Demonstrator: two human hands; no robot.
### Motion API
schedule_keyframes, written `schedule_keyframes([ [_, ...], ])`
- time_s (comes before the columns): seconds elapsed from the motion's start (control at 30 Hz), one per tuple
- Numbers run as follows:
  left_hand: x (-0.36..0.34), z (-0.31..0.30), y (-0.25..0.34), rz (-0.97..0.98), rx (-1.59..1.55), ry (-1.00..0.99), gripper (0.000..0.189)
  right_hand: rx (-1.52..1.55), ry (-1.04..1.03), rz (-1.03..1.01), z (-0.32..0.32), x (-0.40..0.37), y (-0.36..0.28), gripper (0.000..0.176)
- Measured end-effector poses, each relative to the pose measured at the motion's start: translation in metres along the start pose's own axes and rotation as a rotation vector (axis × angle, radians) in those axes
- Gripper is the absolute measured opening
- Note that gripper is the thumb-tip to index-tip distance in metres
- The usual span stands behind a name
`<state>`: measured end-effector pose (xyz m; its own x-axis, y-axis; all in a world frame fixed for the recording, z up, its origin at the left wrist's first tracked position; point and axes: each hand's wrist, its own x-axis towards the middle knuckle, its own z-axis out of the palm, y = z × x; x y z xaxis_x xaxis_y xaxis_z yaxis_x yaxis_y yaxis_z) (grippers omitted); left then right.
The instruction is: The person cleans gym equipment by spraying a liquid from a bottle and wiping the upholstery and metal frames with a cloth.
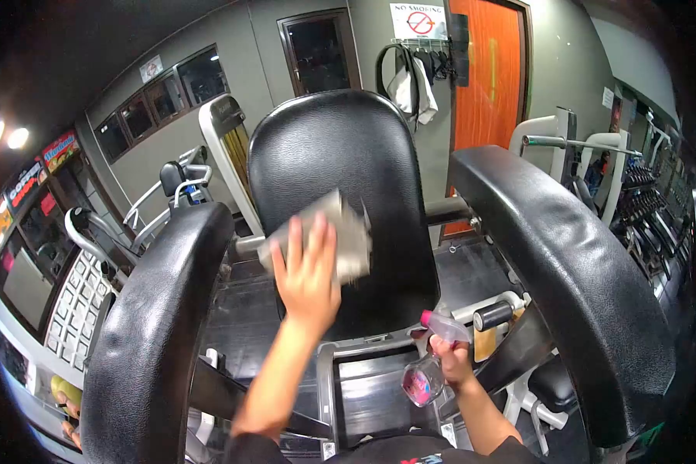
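Note:
My left hand [308, 274] lies with fingers stretched over a light grey cloth [352, 240], holding it against the black padded backrest [332, 155] of a gym machine. The cloth is slightly blurred, and part of it is under my palm. Lower right, my right hand [454, 362] is wrapped around the neck of a clear spray bottle [423, 380] with a pink nozzle and a pink label. The bottle is tilted, in front of the machine's metal frame [329, 387] and apart from the backrest.
Long black padded arms flank me, one on the left [158, 309] and one on the right [564, 271]. More gym machines stand behind. A dumbbell rack [638, 193] is at far right. Clothes hang [414, 85] beside an orange door [487, 85]. Another person's arm [68, 402] shows at lower left.

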<state>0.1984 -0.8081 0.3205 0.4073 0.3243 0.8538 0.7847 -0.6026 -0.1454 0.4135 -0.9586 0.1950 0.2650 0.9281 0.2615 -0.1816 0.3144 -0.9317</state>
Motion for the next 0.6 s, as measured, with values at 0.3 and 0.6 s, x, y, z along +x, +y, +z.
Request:
schedule_keyframes([
  [0.3,-0.306,0.017,0.089,-1.105,-1.02,-0.39,0.032,0.423,-0.009,0.464,-0.016,-0.032,0.027,0.032],
  [0.6,-0.276,0.012,0.114,-1.689,-1.456,-0.539,0.036,0.355,-0.302,0.333,0.016,-0.009,0.005,0.036],
])
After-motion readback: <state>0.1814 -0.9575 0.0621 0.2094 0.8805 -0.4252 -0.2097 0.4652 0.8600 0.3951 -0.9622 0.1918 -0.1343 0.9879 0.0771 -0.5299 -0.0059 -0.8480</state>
